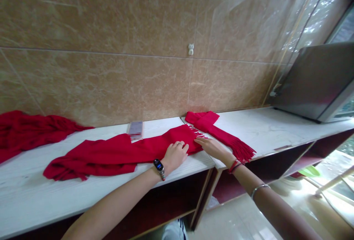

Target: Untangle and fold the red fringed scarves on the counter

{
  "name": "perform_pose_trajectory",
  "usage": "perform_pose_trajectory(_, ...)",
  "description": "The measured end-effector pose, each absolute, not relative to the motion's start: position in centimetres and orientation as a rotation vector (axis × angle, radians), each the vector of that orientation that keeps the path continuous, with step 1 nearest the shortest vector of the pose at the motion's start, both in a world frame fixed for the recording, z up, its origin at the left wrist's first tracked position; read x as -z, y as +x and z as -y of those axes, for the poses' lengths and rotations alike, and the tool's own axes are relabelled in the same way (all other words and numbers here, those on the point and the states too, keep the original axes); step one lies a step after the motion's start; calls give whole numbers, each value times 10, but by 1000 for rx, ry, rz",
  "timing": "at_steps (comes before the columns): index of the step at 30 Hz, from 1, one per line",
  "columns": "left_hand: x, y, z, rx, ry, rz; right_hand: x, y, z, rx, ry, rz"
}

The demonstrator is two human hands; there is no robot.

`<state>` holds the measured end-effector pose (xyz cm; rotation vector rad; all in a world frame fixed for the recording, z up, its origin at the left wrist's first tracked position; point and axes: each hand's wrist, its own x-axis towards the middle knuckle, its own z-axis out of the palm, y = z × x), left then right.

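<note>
A long red scarf (155,149) lies stretched along the white counter, smooth on its right half and bunched at its left end. On its smooth part rests my left hand (176,156), fingers bent and closed against the cloth; its fingertips are partly hidden. My right hand (215,149) touches the right end beside the white-edged fringe, its fingers stretched out flat. Just beyond that hand, a second red scarf (211,127) lies folded over itself, with its long fringe toward the counter's front edge.
More crumpled red cloth (35,131) lies at the far left. A small blurred packet (136,130) sits against the tiled wall. The white counter (257,127) carries a grey metal appliance (315,81) at right. Dark open shelves (166,203) run underneath.
</note>
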<state>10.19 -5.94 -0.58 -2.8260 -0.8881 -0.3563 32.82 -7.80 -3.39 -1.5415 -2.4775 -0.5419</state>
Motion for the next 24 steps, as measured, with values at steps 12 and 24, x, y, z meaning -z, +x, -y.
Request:
perform_pose_trajectory(12, 6, 88, 54, 153, -2758, 820, 33, 317, 80, 590, -1418, 2558)
perform_pose_trajectory(24, 21, 65, 39, 73, -3065, 877, 48, 297, 93, 460, -1466, 2467)
